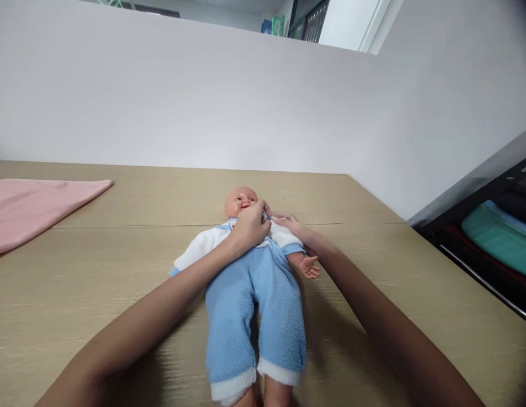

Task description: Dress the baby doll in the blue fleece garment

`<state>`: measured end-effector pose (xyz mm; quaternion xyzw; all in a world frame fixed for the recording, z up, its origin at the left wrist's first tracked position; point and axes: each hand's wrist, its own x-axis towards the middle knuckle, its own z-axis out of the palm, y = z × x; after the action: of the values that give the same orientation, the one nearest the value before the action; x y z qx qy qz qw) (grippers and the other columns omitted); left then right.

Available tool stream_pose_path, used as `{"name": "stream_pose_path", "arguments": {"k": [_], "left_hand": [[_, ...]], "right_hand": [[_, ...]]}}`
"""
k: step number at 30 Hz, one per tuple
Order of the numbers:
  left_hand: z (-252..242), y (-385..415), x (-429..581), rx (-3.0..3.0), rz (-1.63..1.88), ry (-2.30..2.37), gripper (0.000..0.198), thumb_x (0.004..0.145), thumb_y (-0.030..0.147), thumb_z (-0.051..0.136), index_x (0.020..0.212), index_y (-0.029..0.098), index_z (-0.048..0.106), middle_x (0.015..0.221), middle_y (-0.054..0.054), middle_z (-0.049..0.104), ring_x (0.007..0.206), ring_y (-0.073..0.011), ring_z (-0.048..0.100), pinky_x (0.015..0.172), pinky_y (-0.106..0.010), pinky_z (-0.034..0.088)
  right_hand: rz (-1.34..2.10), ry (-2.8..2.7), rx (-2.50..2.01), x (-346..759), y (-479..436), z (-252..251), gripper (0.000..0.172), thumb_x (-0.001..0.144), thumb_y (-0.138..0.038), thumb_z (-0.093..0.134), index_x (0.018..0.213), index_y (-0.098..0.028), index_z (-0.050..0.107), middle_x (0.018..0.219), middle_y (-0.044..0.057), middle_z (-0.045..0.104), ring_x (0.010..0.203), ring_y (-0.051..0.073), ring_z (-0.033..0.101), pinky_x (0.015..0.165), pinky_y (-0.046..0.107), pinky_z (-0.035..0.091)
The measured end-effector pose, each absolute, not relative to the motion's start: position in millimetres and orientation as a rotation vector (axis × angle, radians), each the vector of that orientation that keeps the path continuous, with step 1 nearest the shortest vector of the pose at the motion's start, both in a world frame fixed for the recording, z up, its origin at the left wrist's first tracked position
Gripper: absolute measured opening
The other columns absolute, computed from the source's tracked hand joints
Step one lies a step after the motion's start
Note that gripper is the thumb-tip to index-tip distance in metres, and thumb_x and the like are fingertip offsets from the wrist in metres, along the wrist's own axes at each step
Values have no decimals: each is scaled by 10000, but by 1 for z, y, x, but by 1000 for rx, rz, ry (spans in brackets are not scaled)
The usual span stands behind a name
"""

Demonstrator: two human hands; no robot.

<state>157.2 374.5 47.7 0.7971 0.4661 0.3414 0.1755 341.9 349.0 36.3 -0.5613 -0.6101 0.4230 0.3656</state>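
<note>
Doll (254, 271) lies face-up on table (118, 271), L hand (252, 224) seemingly pinching shirt (203, 244) nr collar, R hand (291, 224) on sleeve (285, 235), grip can't tell, prob. mid-adjusting neckline, next move likely needing R to steady fabric.

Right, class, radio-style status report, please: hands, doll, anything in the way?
Left hand curled below doll's chin; right hand at its shoulder. Doll face-up on table. Pink cloth off left, apart, not in the way.

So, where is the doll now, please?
In the middle of the head view, the doll lies on the table beneath the left hand, right of the pink cloth.
</note>
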Motion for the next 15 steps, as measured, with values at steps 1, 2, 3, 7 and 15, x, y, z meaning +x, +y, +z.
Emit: {"name": "stream_pose_path", "arguments": {"k": [1, 2, 3, 7, 15], "left_hand": [[48, 374, 157, 2268, 961, 1325, 250, 839, 17, 607, 978, 224, 596, 908, -55, 739, 836, -249, 696, 733, -342, 445], [48, 373, 156, 2276, 956, 1335, 254, 828, 7, 600, 957, 226, 595, 899, -55, 736, 844, -252, 696, 743, -346, 450], [48, 373, 156, 2283, 954, 1349, 255, 824, -1, 588, 937, 227, 589, 901, -60, 735, 858, -256, 697, 758, -352, 456], [47, 371, 156, 2318, 950, 1405, 236, 850, 1, 557, 884, 234, 557, 986, -99, 735, 958, -285, 699, 841, -388, 482], [47, 363, 152, 2358, 919, 1407, 263, 969, 100, 559, 1223, 171, 558, 1008, -108, 758, 902, -300, 726, 809, -418, 527]], "right_hand": [[1122, -1597, -1468, 349, 346, 43, 545, 942, -341, 811, 1423, -191, 604, 1242, 107, 746, 1026, 250, 740, 869, 410, 643], [1148, -1662, -1490, 357, 343, 50, 617, 892, -295, 838, 1447, -199, 587, 1228, 103, 761, 1023, 256, 741, 862, 390, 633], [1147, -1758, -1518, 367, 340, 58, 656, 848, -253, 845, 1450, -207, 590, 1228, 98, 772, 1031, 264, 739, 863, 372, 619], [916, -2070, -1693, 401, 328, 80, 540, 831, -261, 755, 1365, -230, 682, 1260, 80, 793, 1028, 295, 735, 812, 345, 576], [753, -2191, -1556, 416, 315, 66, 428, 966, -500, 680, 1286, -221, 740, 1287, 107, 788, 1152, 357, 708, 996, 446, 530]]}}
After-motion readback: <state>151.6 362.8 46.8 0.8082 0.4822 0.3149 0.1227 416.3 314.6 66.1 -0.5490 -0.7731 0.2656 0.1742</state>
